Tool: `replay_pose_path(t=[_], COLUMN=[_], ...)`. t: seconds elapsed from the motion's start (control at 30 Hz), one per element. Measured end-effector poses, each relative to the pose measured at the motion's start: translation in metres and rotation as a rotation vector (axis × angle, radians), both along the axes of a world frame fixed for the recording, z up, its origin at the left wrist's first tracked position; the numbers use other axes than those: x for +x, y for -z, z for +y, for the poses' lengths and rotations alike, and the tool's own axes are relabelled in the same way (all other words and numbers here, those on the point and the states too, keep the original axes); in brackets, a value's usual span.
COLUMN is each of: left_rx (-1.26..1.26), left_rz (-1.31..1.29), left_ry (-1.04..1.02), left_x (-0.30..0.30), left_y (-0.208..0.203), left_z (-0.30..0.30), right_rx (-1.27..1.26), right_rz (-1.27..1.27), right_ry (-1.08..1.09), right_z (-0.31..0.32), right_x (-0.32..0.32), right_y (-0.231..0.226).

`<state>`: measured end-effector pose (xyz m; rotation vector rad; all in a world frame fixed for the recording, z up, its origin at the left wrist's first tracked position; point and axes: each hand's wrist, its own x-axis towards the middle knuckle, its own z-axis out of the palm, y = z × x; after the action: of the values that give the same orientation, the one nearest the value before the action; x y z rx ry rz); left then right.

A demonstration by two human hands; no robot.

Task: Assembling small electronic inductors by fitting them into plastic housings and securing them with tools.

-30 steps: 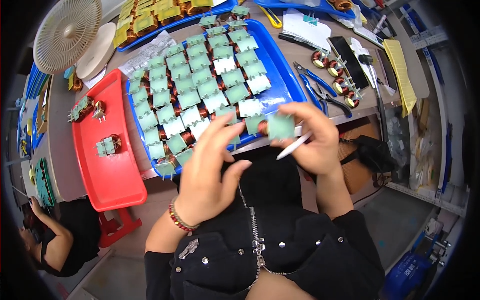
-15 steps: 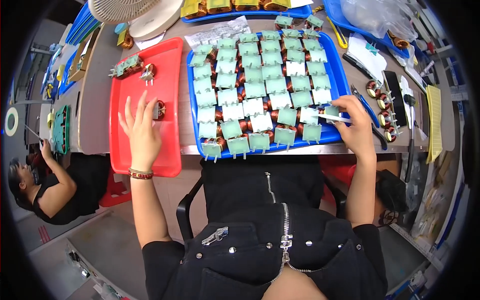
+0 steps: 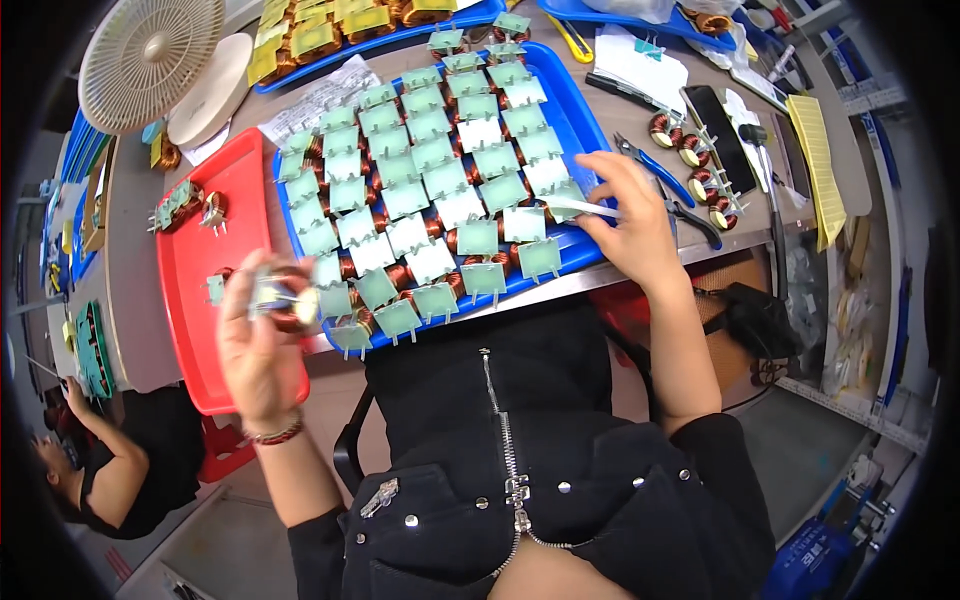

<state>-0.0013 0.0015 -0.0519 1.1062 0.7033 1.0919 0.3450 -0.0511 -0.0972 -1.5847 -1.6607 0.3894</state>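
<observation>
My left hand (image 3: 255,355), over the near right part of the red tray (image 3: 200,340), is closed on a copper-wound ring coil (image 3: 290,305), raised and blurred by motion. Behind its fingers lies another coil with a green board (image 3: 218,285). My right hand (image 3: 635,225) pinches a thin white stick (image 3: 585,207) between thumb and fingers. Its tip reaches over the right side of the blue tray (image 3: 590,120), beside the pale green boards (image 3: 478,237). Those boards stand in close rows, with copper windings showing between them.
Right of the blue tray lie blue-handled pliers (image 3: 665,178), several loose ring coils (image 3: 692,152), a black flat device (image 3: 722,138) and a yellow paper pad (image 3: 818,180). A fan (image 3: 150,50) and a tray of yellow-topped coils (image 3: 315,40) stand behind. Another person (image 3: 110,465) sits at left.
The head view has turned, so the trays appear shifted left and tilted. My left hand has gone from spread fingers over the red tray to holding a raised coil. The white stick remains in my right.
</observation>
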Motion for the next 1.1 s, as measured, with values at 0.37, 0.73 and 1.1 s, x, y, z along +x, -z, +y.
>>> replay_pose_path(t=[0.37,0.73,1.1], left_rx=[-0.577,-0.221,0.100], left_rz=[-0.531,-0.223,0.012], left_ry=[0.616,0.376,0.168], left_x=[0.118,0.124,0.136], left_y=[0.007,-0.005,0.019], left_z=[-0.020,-0.050,-0.046], right_rx=[0.021,0.180,0.355], right_rz=[0.542,0.473,0.084], right_ry=[-0.334,-0.260,-0.112], right_z=[-0.041,-0.031,-0.029], right_x=[-0.047,-0.066,-0.079], right_y=[-0.052,-0.034,-0.029])
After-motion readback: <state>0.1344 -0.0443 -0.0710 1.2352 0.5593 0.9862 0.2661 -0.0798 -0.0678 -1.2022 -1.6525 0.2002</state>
